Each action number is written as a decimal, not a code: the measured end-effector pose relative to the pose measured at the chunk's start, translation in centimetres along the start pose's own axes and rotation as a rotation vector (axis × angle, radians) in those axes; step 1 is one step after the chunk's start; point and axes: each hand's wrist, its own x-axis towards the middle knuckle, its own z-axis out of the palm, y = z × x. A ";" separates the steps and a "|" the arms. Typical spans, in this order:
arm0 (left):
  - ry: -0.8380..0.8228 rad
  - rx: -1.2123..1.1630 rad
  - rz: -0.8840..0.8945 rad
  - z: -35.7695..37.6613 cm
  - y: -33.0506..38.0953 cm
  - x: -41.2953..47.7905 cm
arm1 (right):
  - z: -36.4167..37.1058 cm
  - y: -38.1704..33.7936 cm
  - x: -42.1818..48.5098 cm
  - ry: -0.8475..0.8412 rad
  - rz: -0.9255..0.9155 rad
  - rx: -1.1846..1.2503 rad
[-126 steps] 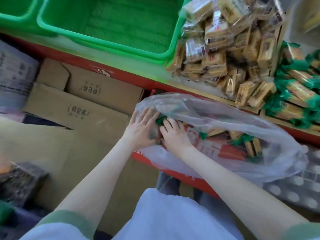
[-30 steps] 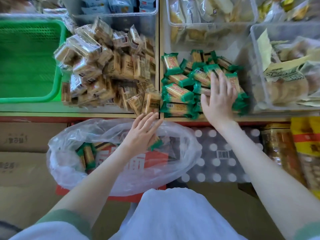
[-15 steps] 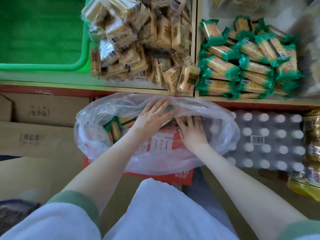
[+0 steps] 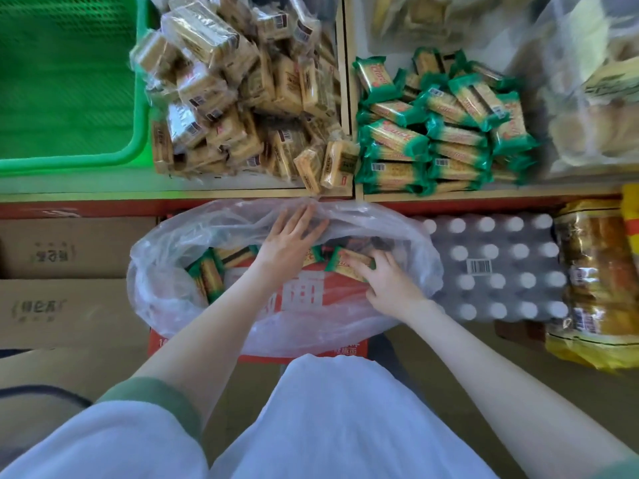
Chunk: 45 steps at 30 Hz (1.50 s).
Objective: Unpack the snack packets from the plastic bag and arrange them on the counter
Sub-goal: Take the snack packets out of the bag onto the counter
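A clear plastic bag (image 4: 166, 299) lies open on a red carton below the counter edge. Several green-wrapped snack packets (image 4: 207, 274) remain inside it at the left and under my hands. My left hand (image 4: 287, 243) reaches into the bag's far side, fingers spread flat against the plastic, with packets beneath it. My right hand (image 4: 387, 285) is inside the bag, fingers curled around a green-wrapped packet (image 4: 352, 264). On the counter above, a pile of the same green packets (image 4: 435, 133) fills one compartment.
Tan-wrapped biscuit packs (image 4: 242, 98) are heaped in the compartment to the left, beside a green basket (image 4: 69, 81). A shrink-wrapped pack of bottles (image 4: 494, 267) lies right of the bag, with gold packages (image 4: 594, 271) beyond. Cardboard boxes (image 4: 69, 271) stand at the left.
My right hand went from the green pile on the counter back down into the bag and has closed on a packet. My left hand stays in the bag.
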 end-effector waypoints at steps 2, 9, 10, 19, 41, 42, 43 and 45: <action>-0.046 0.019 -0.033 0.2 0.5 0.2 | -1.2 1.0 -0.6 0.066 -0.064 0.074; 0.111 -0.079 -0.056 -0.1 1.6 1.2 | -6.9 5.4 -1.8 0.474 -0.339 0.106; 0.114 -0.104 -0.079 -0.3 1.7 1.4 | -7.6 5.9 -1.7 0.443 -0.384 0.103; 0.166 -0.196 -0.166 -2.5 2.4 2.5 | -14.5 6.9 0.2 0.586 -0.426 0.380; 0.153 -0.006 -0.104 2.6 -5.6 -8.2 | 0.4 -7.3 5.7 0.087 -0.374 -0.213; 0.144 0.012 -0.126 2.6 -5.8 -8.2 | 1.3 -7.7 6.5 0.034 -0.301 -0.254; 0.143 0.024 -0.138 2.5 -6.0 -8.0 | 1.9 -7.9 7.2 -0.011 -0.242 -0.292; 0.153 0.005 -0.137 2.3 -6.6 -7.5 | 2.4 -8.3 8.1 -0.086 -0.168 -0.366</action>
